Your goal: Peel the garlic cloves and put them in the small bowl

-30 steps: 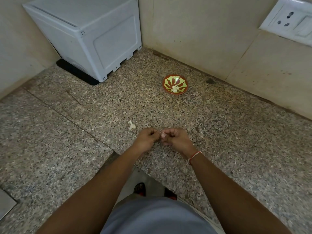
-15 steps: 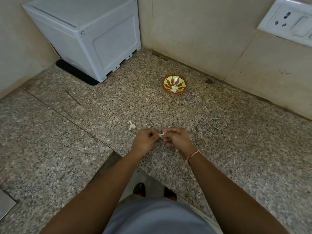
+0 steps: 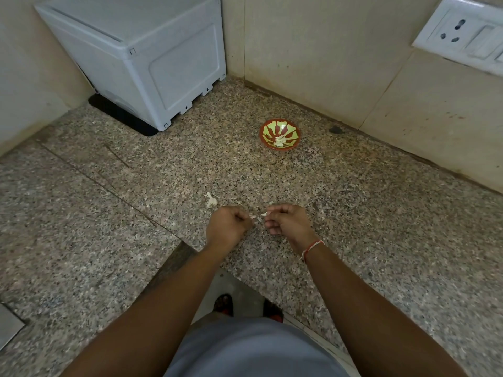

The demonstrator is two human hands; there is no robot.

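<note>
The left hand and the right hand are held close together just above the granite bench, both with fingers curled. Between them they pinch a garlic clove, whose pale papery skin stretches from one set of fingertips to the other. A red and white thread bracelet circles the right wrist.

Just beyond the left hand, a little to its left, an unpeeled garlic clove lies on the bench, apart from both hands. Well beyond the hands, towards the wall, stands the small bowl, red-brown with a green leaf pattern; a few pale peeled cloves sit in its bottom. A small dark spot lies near the bowl's right side. Far beyond the left hand, in the corner, stands a white plastic box. High on the wall beyond the right hand is a white switch-and-socket plate.
</note>
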